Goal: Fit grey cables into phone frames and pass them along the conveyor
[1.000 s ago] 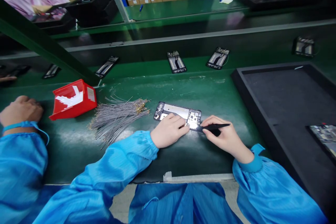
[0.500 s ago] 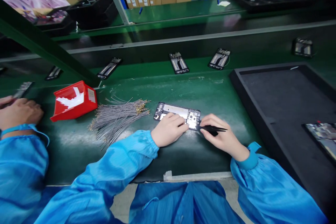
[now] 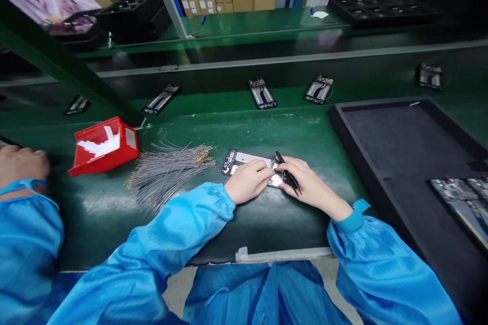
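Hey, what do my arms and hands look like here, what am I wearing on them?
Both arms wear shiny bright blue smock sleeves; the left sleeve and right sleeve each end in a gathered elastic cuff. The left hand and right hand are bare: no gloves, no rings visible.

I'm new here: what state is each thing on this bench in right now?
Open phone, flat on the bench, insides showing.
Left hand, pressing on the phone.
Right hand, gripping the black tool.
Grey wires, loose, fanned out.
Red bin, open, white pieces inside.
Black tray, mostly bare, boards in near corner.
Belt phones, flat, backs open.
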